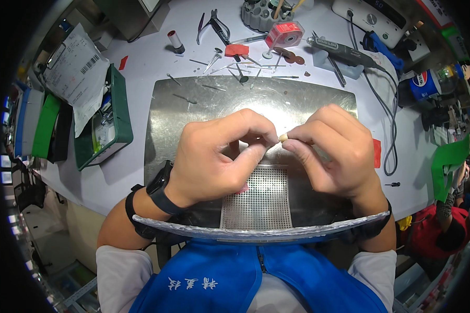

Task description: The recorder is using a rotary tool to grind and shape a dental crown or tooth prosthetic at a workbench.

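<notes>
Between the thumb and forefinger of my right hand [337,146] is a small cream-coloured piece that looks like a dental crown [283,137]. My left hand [214,151] faces it, thumb and forefinger pinched together right at the crown's left side. Whatever sits between those left fingertips, if anything, is too small to make out. Both hands are raised over a shiny metal tray [167,115]. Below them lies a perforated metal plate [261,206], with a bit of pink material [243,188] partly hidden by my left hand.
Several burs [214,87] and red paper pieces [236,50] are scattered beyond the tray, beside pliers [219,28] and a red tape dispenser [285,34]. A handpiece [342,53] with its cord rests at the far right. A green box [121,104] stands left; another person [438,229] is at right.
</notes>
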### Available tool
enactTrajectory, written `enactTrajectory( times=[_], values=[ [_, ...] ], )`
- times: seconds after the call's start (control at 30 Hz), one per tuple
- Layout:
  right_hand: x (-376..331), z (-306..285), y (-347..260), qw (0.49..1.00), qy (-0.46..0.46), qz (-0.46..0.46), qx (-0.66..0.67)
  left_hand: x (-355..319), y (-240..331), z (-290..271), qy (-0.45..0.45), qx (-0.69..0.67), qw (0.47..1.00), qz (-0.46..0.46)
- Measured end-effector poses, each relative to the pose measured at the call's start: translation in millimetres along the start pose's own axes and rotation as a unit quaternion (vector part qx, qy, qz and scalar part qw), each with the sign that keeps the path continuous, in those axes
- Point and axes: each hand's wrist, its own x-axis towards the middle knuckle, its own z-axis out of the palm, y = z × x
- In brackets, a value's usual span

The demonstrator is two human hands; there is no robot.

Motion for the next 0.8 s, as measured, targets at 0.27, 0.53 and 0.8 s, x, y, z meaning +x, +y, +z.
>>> enactTrajectory(
  times=[0.27, 0.53, 0.8],
  values=[
    [-5, -4, -7, 0.996, -0.064, -0.001, -0.055, 0, 2, -2, -0.036, 0.082, 0.993, 0.077],
    [-6, -2, 13, 0.998, 0.010, 0.041, 0.038, 0, 1, -2, -0.020, -0.005, 1.000, -0.003],
    [-7, 9, -4, 0.964, -0.029, 0.194, 0.178, -2, -4, -3, -0.002, -0.035, 0.999, -0.013]
  ],
)
